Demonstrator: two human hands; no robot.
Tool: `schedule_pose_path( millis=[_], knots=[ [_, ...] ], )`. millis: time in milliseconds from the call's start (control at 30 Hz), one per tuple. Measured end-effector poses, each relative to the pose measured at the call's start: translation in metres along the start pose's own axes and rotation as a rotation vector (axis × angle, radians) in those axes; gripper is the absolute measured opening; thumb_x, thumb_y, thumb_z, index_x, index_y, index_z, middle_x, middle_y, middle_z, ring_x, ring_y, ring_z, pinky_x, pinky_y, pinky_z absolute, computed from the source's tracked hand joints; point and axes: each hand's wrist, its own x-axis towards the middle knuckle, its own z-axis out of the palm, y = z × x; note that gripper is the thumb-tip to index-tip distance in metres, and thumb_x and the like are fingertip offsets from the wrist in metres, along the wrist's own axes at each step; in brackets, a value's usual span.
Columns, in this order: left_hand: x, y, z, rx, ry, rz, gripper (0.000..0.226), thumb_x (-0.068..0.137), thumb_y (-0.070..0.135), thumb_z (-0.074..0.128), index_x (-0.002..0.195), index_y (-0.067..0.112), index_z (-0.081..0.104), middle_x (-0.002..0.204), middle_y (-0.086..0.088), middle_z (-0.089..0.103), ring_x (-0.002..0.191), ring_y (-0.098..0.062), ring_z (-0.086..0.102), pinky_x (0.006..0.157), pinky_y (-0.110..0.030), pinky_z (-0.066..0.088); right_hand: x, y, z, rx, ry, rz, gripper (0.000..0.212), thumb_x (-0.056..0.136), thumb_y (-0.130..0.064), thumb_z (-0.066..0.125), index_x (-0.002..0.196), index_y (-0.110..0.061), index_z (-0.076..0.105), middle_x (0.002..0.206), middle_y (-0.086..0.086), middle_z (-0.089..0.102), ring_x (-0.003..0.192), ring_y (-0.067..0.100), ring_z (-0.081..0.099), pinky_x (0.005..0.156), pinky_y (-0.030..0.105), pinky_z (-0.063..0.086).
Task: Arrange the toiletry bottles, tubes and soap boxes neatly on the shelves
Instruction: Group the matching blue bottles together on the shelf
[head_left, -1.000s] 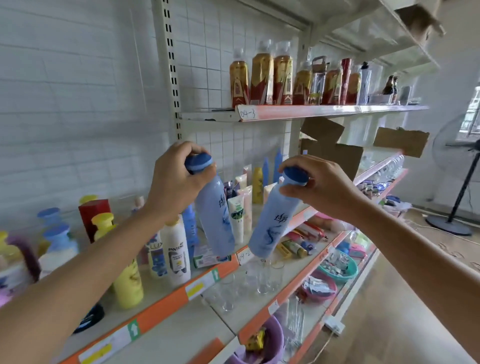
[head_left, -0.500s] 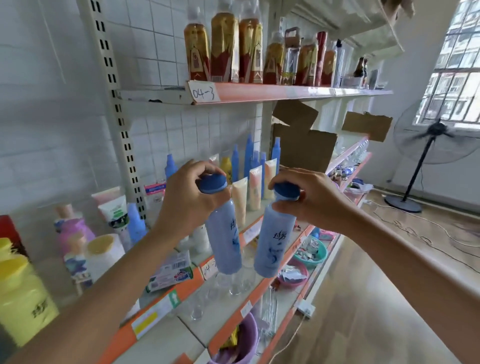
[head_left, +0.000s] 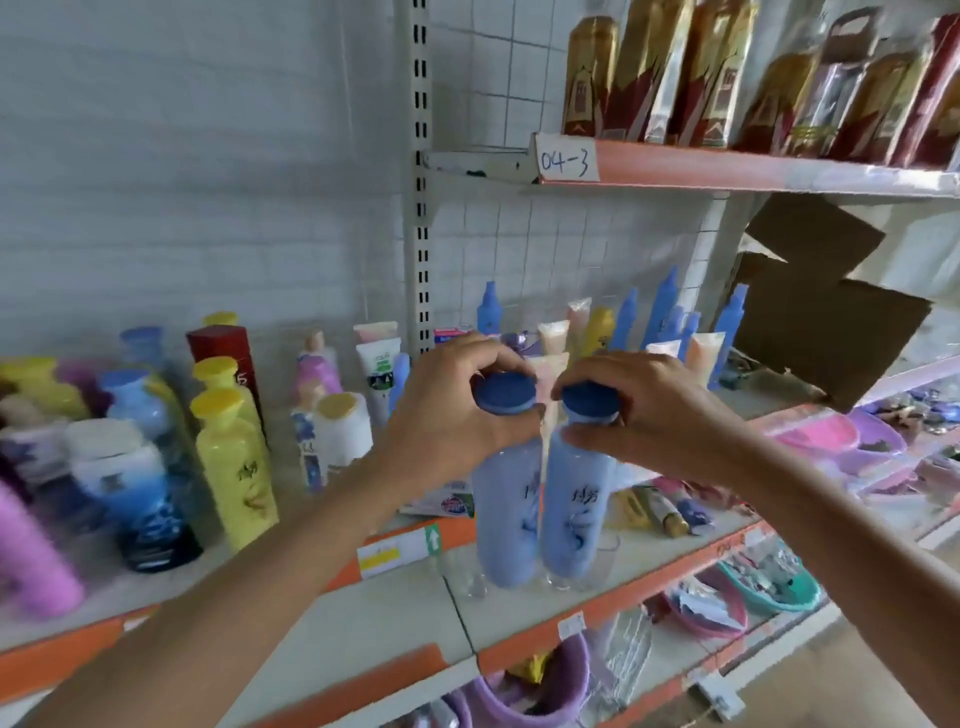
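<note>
The left hand (head_left: 457, 410) grips the cap of one blue bottle (head_left: 506, 514); the right hand (head_left: 649, 415) grips the other blue bottle (head_left: 571, 514); both hang side by side before the orange-edged shelf (head_left: 405, 551); white tiles (head_left: 182, 208) cover the wall behind.

Left hand (head_left: 447, 415) and right hand (head_left: 644, 415) each grip a blue bottle by its cap, left bottle (head_left: 506, 519) touching right bottle (head_left: 571, 519), near the shelf (head_left: 395, 613).

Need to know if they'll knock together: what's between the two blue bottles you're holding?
Head view: a narrow gap separates the left blue bottle and right blue bottle. Through it shows a peach tube standing behind them on the shelf.
</note>
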Motion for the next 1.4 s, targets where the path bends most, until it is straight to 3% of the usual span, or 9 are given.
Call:
schedule_pose_path(
  millis=[267, 567, 700, 800, 1000, 1100, 1233, 1333, 1400],
  knots=[
    [-0.088, 0.008, -0.056, 0.194, 0.169, -0.242, 0.032, 0.055, 0.042, 0.066, 0.077, 0.019, 0.067, 0.079, 0.005, 0.065, 0.076, -0.008, 0.061, 0.071, -0.025, 0.047, 0.014, -0.055, 0.055, 0.222, -0.139, -0.312, 0.029, 0.066, -0.016, 0.078, 0.094, -0.016, 0.068, 0.082, -0.009, 0.061, 0.079, -0.001, 0.047, 0.071, -0.002, 0.033],
    [-0.134, 0.001, -0.131, 0.385, 0.285, -0.387, 0.023, 0.066, 0.009, 0.076, 0.083, 0.022, 0.066, 0.088, 0.009, 0.065, 0.085, -0.004, 0.059, 0.071, -0.011, 0.044, 0.042, -0.117, 0.083, 0.315, -0.189, -0.484, 0.026, 0.071, -0.021, 0.075, 0.095, -0.017, 0.066, 0.087, -0.010, 0.062, 0.083, 0.005, 0.051, 0.073, 0.007, 0.038],
    [-0.140, -0.012, -0.164, 0.412, 0.323, -0.390, 0.024, 0.068, 0.012, 0.077, 0.084, 0.025, 0.065, 0.089, 0.013, 0.064, 0.086, -0.001, 0.060, 0.073, -0.011, 0.045, 0.061, -0.143, 0.089, 0.332, -0.157, -0.468, 0.024, 0.072, -0.018, 0.075, 0.095, -0.021, 0.065, 0.083, -0.023, 0.056, 0.080, -0.008, 0.051, 0.070, 0.005, 0.038],
    [-0.146, -0.027, -0.191, 0.426, 0.346, -0.389, 0.025, 0.069, 0.013, 0.076, 0.084, 0.029, 0.063, 0.088, 0.018, 0.061, 0.086, 0.005, 0.057, 0.070, -0.007, 0.042, 0.076, -0.162, 0.102, 0.314, -0.126, -0.445, 0.026, 0.074, -0.018, 0.073, 0.099, -0.018, 0.064, 0.090, -0.013, 0.060, 0.079, 0.004, 0.053, 0.072, 0.011, 0.039],
    [-0.156, -0.051, -0.239, 0.432, 0.357, -0.314, 0.022, 0.067, 0.010, 0.073, 0.086, 0.018, 0.065, 0.088, 0.010, 0.062, 0.085, -0.003, 0.058, 0.073, -0.011, 0.043, 0.100, -0.190, 0.134, 0.290, -0.069, -0.340, 0.029, 0.077, -0.022, 0.071, 0.104, -0.015, 0.062, 0.101, -0.001, 0.063, 0.088, 0.017, 0.056, 0.078, 0.003, 0.032],
    [-0.159, -0.061, -0.259, 0.438, 0.339, -0.315, 0.024, 0.070, 0.005, 0.073, 0.086, 0.021, 0.066, 0.090, 0.009, 0.064, 0.087, -0.003, 0.058, 0.074, -0.012, 0.044, 0.109, -0.203, 0.148, 0.281, -0.061, -0.288, 0.031, 0.078, -0.023, 0.070, 0.107, -0.016, 0.061, 0.107, 0.000, 0.063, 0.094, 0.020, 0.057, 0.082, 0.020, 0.041],
    [-0.165, -0.074, -0.275, 0.395, 0.307, -0.319, 0.022, 0.067, 0.015, 0.073, 0.084, 0.028, 0.065, 0.091, 0.011, 0.064, 0.088, -0.001, 0.059, 0.075, -0.011, 0.044, 0.120, -0.218, 0.172, 0.239, -0.053, -0.225, 0.030, 0.079, -0.023, 0.070, 0.106, -0.016, 0.061, 0.106, 0.000, 0.062, 0.095, 0.020, 0.057, 0.078, 0.003, 0.032],
    [-0.167, -0.082, -0.280, 0.358, 0.298, -0.323, 0.022, 0.062, 0.027, 0.066, 0.084, 0.028, 0.064, 0.090, 0.014, 0.064, 0.088, -0.001, 0.060, 0.075, -0.009, 0.043, 0.128, -0.225, 0.189, 0.263, -0.059, -0.193, 0.030, 0.077, -0.022, 0.072, 0.104, -0.014, 0.061, 0.100, 0.003, 0.061, 0.090, 0.023, 0.056, 0.077, 0.025, 0.041],
    [-0.168, -0.086, -0.282, 0.335, 0.297, -0.312, 0.021, 0.062, 0.026, 0.066, 0.083, 0.027, 0.064, 0.090, 0.014, 0.063, 0.087, -0.001, 0.060, 0.075, -0.009, 0.043, 0.133, -0.228, 0.196, 0.263, -0.062, -0.166, 0.031, 0.077, -0.023, 0.072, 0.104, -0.015, 0.061, 0.099, 0.002, 0.060, 0.089, 0.021, 0.055, 0.075, 0.024, 0.040]
  ],
)
